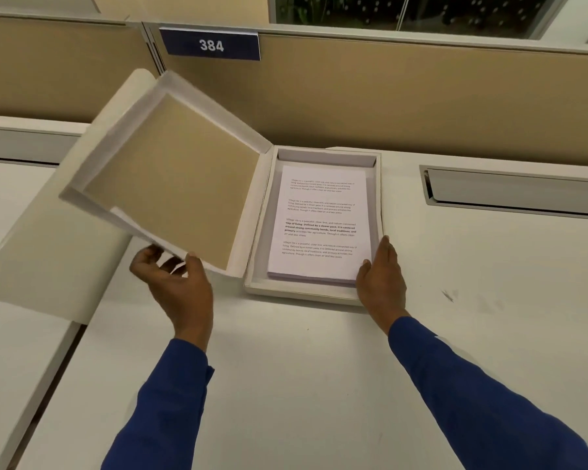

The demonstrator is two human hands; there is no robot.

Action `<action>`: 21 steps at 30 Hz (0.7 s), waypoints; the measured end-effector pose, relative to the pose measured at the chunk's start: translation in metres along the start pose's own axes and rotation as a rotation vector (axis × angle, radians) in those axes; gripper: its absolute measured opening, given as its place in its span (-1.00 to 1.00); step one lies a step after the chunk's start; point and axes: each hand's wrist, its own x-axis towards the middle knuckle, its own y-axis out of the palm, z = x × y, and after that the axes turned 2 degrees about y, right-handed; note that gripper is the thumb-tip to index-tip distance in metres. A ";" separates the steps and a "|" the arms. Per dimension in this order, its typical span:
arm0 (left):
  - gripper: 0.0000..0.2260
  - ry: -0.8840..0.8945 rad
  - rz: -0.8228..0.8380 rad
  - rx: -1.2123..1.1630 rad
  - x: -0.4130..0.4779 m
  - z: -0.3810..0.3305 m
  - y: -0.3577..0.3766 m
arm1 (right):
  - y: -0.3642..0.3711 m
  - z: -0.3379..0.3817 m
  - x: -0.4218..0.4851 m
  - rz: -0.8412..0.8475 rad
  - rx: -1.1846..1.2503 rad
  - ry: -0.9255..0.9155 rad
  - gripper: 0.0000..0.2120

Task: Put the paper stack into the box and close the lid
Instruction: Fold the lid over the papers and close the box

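The left hand [177, 283] was seen gripping the near edge of the lid [170, 178], thumb on the tan inner face and fingers curled beneath, so that the lid was held raised and tilted to the left of the box [311, 293]. The right hand [381, 276] was laid flat and mostly open against the near right corner of the box, the fingers extended along its right wall and the thumb touching the near right corner of the paper stack [318, 225]; nothing was grasped by it, though whether the palm pressed on the rim could not be told from this angle.

The paper stack was found lying flat inside the box, printed side up, with four blocks of text visible and a margin of the pale lining left around it on all sides. The lid remained joined to the left side of the box by its spine and stood open, its outer cream flap [51, 239] curling away farther left. The box rested on the white desk [286, 368], just in front of the beige partition [421, 96]. A blue plate marked 384 [210, 45] was fixed to the partition, above and behind the lid. A recessed slot [516, 191] was set into the desk to the right of the box. Both forearms were covered by blue sleeves [472, 395].
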 end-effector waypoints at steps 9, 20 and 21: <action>-0.45 0.666 0.399 0.362 -0.042 -0.020 0.022 | -0.008 -0.002 0.002 0.021 0.168 0.023 -0.37; -0.51 1.149 0.661 0.621 -0.074 0.023 0.049 | -0.061 -0.020 0.017 0.203 1.123 0.526 -0.55; -0.50 1.165 0.671 0.637 -0.074 0.027 0.048 | -0.063 -0.021 0.015 0.253 1.086 0.488 -0.52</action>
